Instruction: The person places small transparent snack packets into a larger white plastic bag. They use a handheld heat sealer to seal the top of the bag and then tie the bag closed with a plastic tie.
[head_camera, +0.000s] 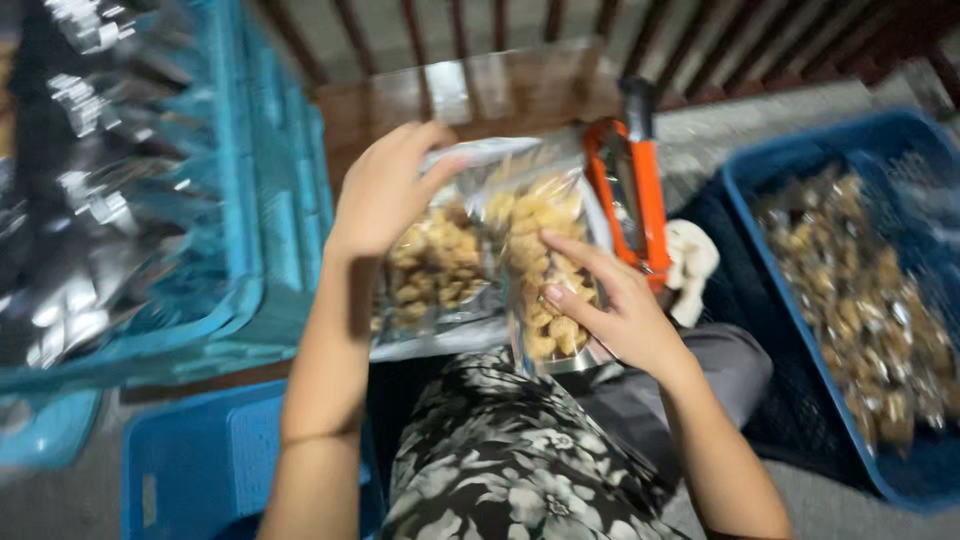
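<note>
My left hand (385, 190) grips the top edge of a clear plastic bag of pale fried snacks (435, 265). My right hand (615, 305) holds a second clear bag of the same snacks (535, 250) from its right side, fingers spread over it. Both bags are held side by side above my lap, over a floral-patterned cloth (500, 460). Just behind the bags stands an orange-framed sealing tool with a black handle (635, 190).
A blue crate (890, 130) at the right holds several packed snack bags. A teal crate (250, 200) at the left holds shiny packets. Another blue crate (200, 460) sits at lower left. A wooden table (480, 95) and railing are behind.
</note>
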